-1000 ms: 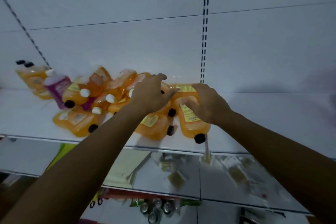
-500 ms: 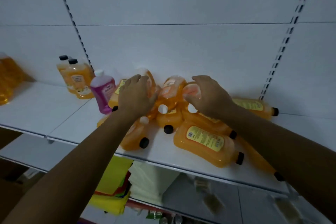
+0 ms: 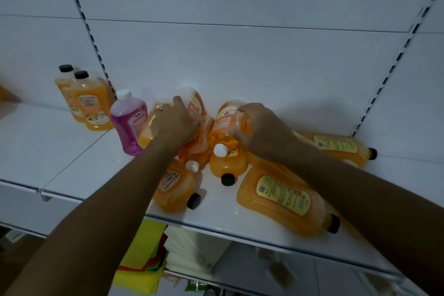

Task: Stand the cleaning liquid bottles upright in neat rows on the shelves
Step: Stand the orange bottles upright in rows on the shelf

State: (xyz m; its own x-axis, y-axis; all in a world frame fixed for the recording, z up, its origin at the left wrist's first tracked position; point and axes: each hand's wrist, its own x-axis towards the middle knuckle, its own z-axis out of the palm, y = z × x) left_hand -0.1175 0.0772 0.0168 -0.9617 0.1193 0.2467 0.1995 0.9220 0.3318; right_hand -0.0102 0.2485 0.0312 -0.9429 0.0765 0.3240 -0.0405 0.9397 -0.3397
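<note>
Several orange bottles lie in a heap on the white shelf (image 3: pixel 96 170). My left hand (image 3: pixel 174 122) grips an orange bottle (image 3: pixel 146 132) at the heap's left side. My right hand (image 3: pixel 262 127) is closed on a white-capped orange bottle (image 3: pixel 227 127) lying on top of the heap. A large orange bottle (image 3: pixel 283 202) with a black cap lies flat at the front right. Another (image 3: pixel 336 145) lies behind my right arm. Two orange bottles (image 3: pixel 91 103) stand upright at the back left. A pink bottle (image 3: pixel 131 122) stands upright beside the heap.
Slotted uprights (image 3: pixel 96 48) run up the white back panel. Yellow and green folded cloths (image 3: pixel 141 257) sit on the lower shelf below the left arm. Bare shelf surface lies to the left of the pink bottle and at the far right.
The view has shifted closer and slightly left. Both hands have closed further onto bottles on the heap; the right hand now wraps the white-capped bottle.
</note>
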